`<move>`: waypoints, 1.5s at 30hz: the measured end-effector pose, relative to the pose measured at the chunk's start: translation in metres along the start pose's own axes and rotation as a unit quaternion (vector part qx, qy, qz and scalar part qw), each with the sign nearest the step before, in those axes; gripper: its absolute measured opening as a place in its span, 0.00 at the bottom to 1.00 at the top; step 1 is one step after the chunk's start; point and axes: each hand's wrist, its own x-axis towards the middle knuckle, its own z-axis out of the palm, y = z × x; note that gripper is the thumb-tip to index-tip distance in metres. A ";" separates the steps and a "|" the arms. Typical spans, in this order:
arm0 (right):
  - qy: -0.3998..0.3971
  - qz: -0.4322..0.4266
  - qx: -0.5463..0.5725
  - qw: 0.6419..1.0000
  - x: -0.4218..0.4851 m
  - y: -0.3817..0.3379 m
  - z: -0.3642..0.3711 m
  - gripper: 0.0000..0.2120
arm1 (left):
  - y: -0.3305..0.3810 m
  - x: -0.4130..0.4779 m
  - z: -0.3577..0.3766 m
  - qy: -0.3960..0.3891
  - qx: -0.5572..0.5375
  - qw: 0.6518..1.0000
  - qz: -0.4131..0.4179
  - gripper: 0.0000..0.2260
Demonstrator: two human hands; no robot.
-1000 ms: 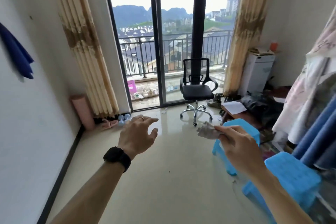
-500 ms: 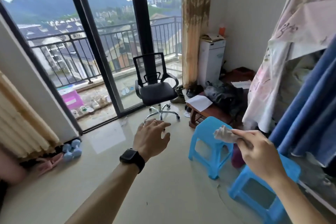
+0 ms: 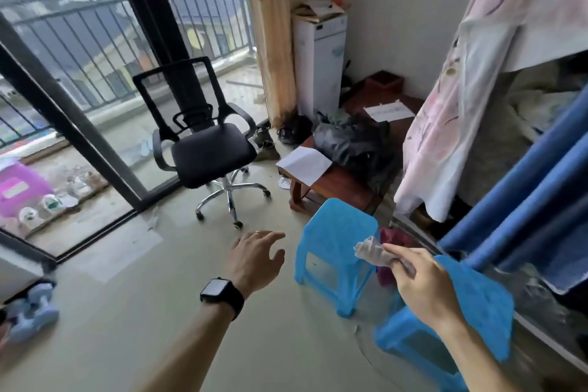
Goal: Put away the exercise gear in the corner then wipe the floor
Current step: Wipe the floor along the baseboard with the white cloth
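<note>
My right hand [image 3: 423, 283] is shut on a crumpled grey rag [image 3: 370, 250], held in the air over the two blue stools. My left hand [image 3: 256, 259], with a black watch on the wrist, hovers open above the beige floor [image 3: 133, 328], fingers spread and empty. Pale blue dumbbells [image 3: 30, 309] lie on the floor at the far left edge, by the wall near the glass door.
A black office chair [image 3: 203, 143] stands by the glass door. Two blue plastic stools [image 3: 337, 251] [image 3: 461, 318] sit right of my hands. Behind them are a low wooden table [image 3: 334, 181] with papers and a dark bag, hanging cloths at right, and a white cabinet [image 3: 319, 60].
The view has swung right and downward: the pink mat and left curtain have left the frame, the dumbbells slid to the left edge. Both hands keep their pose; the rag stays gripped.
</note>
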 end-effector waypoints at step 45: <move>-0.013 0.150 -0.279 0.948 0.321 0.338 0.395 0.30 | -0.048 0.492 0.482 -0.175 0.077 0.933 0.306 0.33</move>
